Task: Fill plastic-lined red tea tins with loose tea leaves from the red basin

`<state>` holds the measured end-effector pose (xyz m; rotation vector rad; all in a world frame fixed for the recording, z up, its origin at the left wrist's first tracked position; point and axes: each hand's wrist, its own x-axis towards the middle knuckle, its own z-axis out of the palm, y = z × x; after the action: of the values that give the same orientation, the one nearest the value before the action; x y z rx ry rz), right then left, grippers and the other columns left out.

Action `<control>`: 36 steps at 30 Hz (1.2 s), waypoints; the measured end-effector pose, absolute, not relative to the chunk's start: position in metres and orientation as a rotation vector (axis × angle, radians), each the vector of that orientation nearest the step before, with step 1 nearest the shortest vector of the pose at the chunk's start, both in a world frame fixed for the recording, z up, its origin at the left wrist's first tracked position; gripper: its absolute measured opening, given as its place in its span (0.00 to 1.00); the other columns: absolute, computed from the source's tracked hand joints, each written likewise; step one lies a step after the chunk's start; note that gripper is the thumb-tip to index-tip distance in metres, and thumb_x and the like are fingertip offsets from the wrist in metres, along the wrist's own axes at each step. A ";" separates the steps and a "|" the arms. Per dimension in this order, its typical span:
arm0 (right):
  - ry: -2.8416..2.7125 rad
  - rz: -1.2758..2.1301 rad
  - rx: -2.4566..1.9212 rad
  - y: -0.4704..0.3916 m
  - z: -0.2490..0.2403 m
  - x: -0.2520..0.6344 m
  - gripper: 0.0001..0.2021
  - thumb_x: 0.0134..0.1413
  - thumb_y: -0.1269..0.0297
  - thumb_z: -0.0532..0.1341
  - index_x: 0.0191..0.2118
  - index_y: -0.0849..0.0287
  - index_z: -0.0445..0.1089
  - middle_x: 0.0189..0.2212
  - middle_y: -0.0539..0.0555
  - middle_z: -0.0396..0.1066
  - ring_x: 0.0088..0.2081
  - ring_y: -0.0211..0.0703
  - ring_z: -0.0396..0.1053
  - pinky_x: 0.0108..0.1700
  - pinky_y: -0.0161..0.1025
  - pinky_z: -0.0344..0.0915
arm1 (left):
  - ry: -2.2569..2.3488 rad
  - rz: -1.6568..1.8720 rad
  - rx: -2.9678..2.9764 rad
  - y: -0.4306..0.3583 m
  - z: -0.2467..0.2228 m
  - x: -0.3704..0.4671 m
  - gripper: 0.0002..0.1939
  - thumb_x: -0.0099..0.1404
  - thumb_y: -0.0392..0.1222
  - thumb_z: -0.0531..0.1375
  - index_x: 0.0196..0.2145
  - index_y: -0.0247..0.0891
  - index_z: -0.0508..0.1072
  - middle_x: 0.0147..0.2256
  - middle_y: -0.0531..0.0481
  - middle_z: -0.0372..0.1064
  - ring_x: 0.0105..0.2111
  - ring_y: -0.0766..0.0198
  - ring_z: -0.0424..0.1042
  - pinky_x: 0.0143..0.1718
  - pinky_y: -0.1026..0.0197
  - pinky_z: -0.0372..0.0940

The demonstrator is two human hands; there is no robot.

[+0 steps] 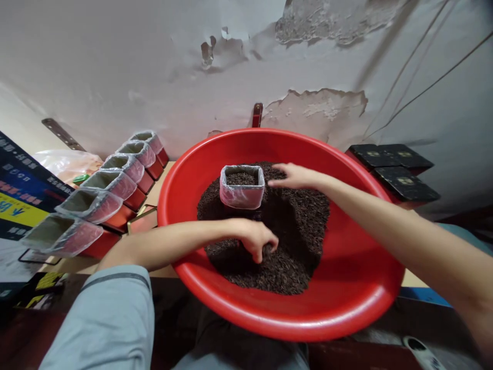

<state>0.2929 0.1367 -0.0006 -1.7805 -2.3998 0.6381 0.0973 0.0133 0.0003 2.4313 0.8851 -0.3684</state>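
Note:
A wide red basin (358, 288) holds a heap of dark loose tea leaves (304, 216). On the heap stands a tin (242, 198) lined with a clear plastic bag folded over its rim, with tea leaves inside it. My left hand (259, 239) is in front of the tin, low over the heap, its fingers curled around a small clump of leaves. To the right of the tin, my right hand (295, 176) has its fingers stretched out and apart, holding nothing; its fingertips are close to the tin's side.
At the left, several red tins (123, 218) with plastic liners stand in a row beside a printed box (26, 190) and a plastic bag (67, 162). Black lids or boxes (404, 182) lie at the right. A peeling wall (154, 67) rises behind the basin.

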 end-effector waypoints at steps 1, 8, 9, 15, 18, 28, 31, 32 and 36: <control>-2.505 0.717 -1.857 0.127 -0.014 0.299 0.54 0.50 0.36 0.71 0.76 0.59 0.55 0.70 0.71 0.61 0.69 0.70 0.63 0.70 0.59 0.62 | 0.782 -0.371 2.490 0.023 0.016 0.092 0.21 0.51 0.37 0.75 0.44 0.42 0.82 0.37 0.51 0.80 0.34 0.56 0.77 0.35 0.59 0.70; -2.804 0.501 -1.951 0.065 -0.071 0.293 0.63 0.36 0.55 0.79 0.75 0.67 0.49 0.69 0.79 0.55 0.64 0.81 0.66 0.62 0.58 0.67 | 1.208 0.488 2.709 0.099 0.053 0.053 0.20 0.60 0.31 0.65 0.51 0.38 0.78 0.52 0.42 0.75 0.51 0.54 0.76 0.53 0.54 0.70; -2.794 0.481 -1.944 0.065 -0.071 0.291 0.56 0.39 0.58 0.77 0.73 0.67 0.53 0.67 0.77 0.60 0.61 0.76 0.71 0.59 0.54 0.70 | 1.164 0.468 2.720 0.106 0.048 0.048 0.20 0.60 0.29 0.65 0.50 0.37 0.78 0.52 0.43 0.76 0.51 0.55 0.76 0.55 0.54 0.70; -2.719 0.501 -1.845 0.095 -0.040 0.299 0.27 0.50 0.70 0.69 0.57 0.61 0.71 0.50 0.62 0.79 0.51 0.58 0.78 0.52 0.44 0.73 | 1.181 0.489 2.896 0.086 0.043 0.044 0.13 0.70 0.42 0.64 0.50 0.38 0.81 0.54 0.41 0.78 0.54 0.51 0.74 0.56 0.48 0.67; -2.474 0.431 -1.702 0.112 -0.003 0.293 0.24 0.48 0.68 0.70 0.53 0.55 0.73 0.45 0.55 0.81 0.48 0.53 0.78 0.50 0.44 0.74 | 1.025 0.236 3.026 0.043 0.034 0.065 0.20 0.76 0.53 0.57 0.47 0.35 0.82 0.49 0.35 0.79 0.51 0.45 0.76 0.51 0.46 0.70; -2.272 0.517 -1.218 0.137 0.077 0.239 0.30 0.46 0.51 0.76 0.56 0.54 0.77 0.50 0.57 0.80 0.49 0.55 0.78 0.56 0.55 0.77 | 0.839 -0.724 2.274 -0.010 -0.065 0.102 0.63 0.53 0.64 0.74 0.77 0.50 0.49 0.78 0.41 0.18 0.75 0.24 0.32 0.67 0.23 0.53; -2.194 0.449 -1.416 0.145 0.049 0.260 0.35 0.55 0.44 0.70 0.63 0.56 0.72 0.56 0.63 0.76 0.53 0.58 0.77 0.59 0.57 0.75 | 0.722 -0.754 2.126 -0.014 -0.063 0.105 0.61 0.55 0.60 0.72 0.77 0.42 0.49 0.78 0.34 0.29 0.75 0.32 0.47 0.71 0.42 0.55; -2.183 0.416 -1.530 0.146 0.036 0.269 0.35 0.58 0.42 0.67 0.65 0.58 0.70 0.59 0.66 0.74 0.57 0.59 0.76 0.62 0.57 0.72 | 0.678 -0.777 2.124 -0.016 -0.063 0.107 0.60 0.56 0.58 0.72 0.77 0.39 0.49 0.78 0.32 0.34 0.74 0.35 0.51 0.71 0.45 0.57; -2.371 0.639 -1.970 0.131 -0.021 0.295 0.50 0.57 0.35 0.64 0.76 0.61 0.53 0.72 0.73 0.56 0.71 0.68 0.61 0.72 0.58 0.57 | 0.709 -0.736 2.204 -0.019 -0.067 0.113 0.56 0.50 0.50 0.74 0.74 0.40 0.61 0.70 0.33 0.61 0.65 0.41 0.70 0.59 0.50 0.71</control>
<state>0.2950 0.1314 -0.0208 -1.9696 -2.3712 0.6392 0.1128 -0.0193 -0.0672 2.2039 0.7087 -0.7357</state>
